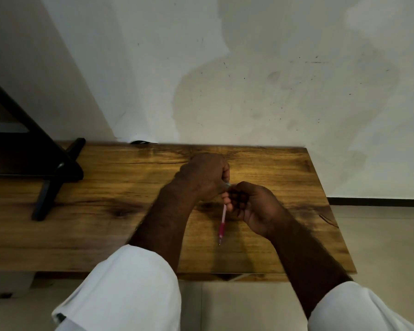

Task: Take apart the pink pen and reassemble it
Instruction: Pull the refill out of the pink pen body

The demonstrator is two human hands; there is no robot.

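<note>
The pink pen (222, 223) hangs over the wooden table (129, 211), its tip pointing down toward me, with a clear barrel and a darker pink grip near the tip. My right hand (251, 204) is closed around its upper end. My left hand (204, 177) is curled into a fist just above and to the left, its fingers meeting the pen's top end where a small pale part shows between the two hands. The pen's upper end is hidden by my fingers.
A black stand (53, 182) with splayed legs sits on the table's left side. A pale wall rises right behind the table. The table's right edge and front edge drop to a tiled floor (380, 247).
</note>
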